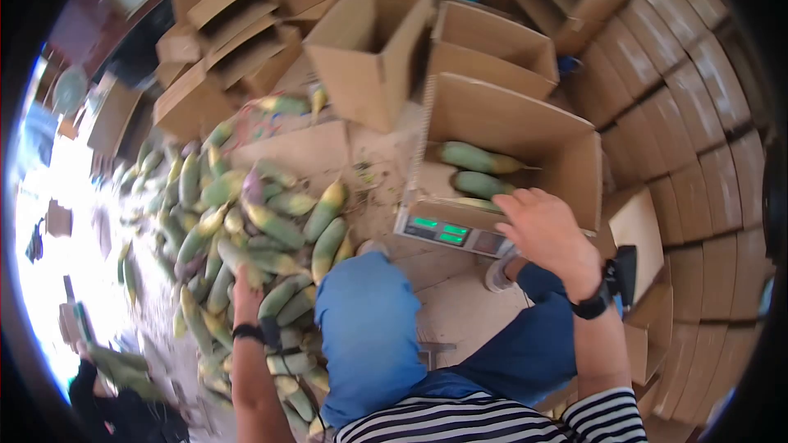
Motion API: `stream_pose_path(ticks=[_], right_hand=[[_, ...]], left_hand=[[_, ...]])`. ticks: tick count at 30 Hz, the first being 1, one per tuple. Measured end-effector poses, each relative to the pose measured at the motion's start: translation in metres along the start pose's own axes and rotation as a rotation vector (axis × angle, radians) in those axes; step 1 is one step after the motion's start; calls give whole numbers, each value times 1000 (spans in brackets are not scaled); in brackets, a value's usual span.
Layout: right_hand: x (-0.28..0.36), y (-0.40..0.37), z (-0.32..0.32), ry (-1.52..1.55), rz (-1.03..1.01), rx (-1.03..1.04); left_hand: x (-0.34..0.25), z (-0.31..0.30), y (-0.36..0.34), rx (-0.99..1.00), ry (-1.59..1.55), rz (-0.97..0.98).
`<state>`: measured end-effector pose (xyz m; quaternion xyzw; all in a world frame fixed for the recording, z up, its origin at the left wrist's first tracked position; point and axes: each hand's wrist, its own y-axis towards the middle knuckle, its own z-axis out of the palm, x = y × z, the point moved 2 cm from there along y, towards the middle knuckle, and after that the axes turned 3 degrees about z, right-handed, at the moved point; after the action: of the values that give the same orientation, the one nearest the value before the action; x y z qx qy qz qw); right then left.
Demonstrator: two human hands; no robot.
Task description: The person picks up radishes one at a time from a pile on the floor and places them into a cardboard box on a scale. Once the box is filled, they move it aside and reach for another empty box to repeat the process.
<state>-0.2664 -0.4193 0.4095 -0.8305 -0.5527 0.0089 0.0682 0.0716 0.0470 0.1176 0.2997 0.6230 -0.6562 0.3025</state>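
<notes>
The right hand (546,230) is resting open and empty over the near edge of the box (525,127). The box is sitting on the scale (447,234) just under the fingers, likely so its load is registering. Just beyond the fingertips, green-husked corn cobs (476,157) are lying flat inside. The left hand (245,295) is reaching into the corn pile (271,226) in front of it, but I cannot tell its grip.

Floor (460,312): pale, dusty.
Left: heaped corn cobs (246,230).
Right: scale (447,234) under 1 open carton (525,127).
Back: empty cartons (369,41).
</notes>
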Motion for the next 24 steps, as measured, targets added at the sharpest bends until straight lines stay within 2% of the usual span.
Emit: stream_pose_path(ticks=[2,5,7,8,10,11,13,14,16,17,19,20,21,23,24], right_hand=[[-1,-2,3,-15,52,5],[0,-4,10,-28,43,-15],[3,-3,11,-14,3,-146],[9,-1,3,44,-32,-280],[23,4,-16,113,-141,-505],[31,6,-25,128,-213,-596],[43,8,-34,75,-418,-772],[50,9,-39,69,-411,-785],[62,3,-48,122,-575,-870],[56,2,-47,115,-565,-878],[37,2,-45,88,-438,-928],[24,4,-46,226,-376,-844],[11,7,-48,314,-280,-729],[-28,21,-28,348,-189,-597],[-47,30,-12,320,-121,-505]], left_hand=[[-21,12,-32,116,-203,-97],[-35,41,-91,134,-65,-56],[-58,73,-136,269,0,-23],[-70,83,-150,277,-3,-20],[-98,113,-182,591,140,93],[-115,134,-209,597,134,102],[-149,189,-274,854,351,379],[-158,209,-292,863,356,390],[-166,245,-322,1215,576,469],[-169,258,-327,1226,582,475],[-169,278,-335,1398,446,101],[-172,282,-326,1457,344,56],[-168,280,-330,1456,352,56],[-163,267,-334,980,515,685],[-156,253,-333,941,721,800]])
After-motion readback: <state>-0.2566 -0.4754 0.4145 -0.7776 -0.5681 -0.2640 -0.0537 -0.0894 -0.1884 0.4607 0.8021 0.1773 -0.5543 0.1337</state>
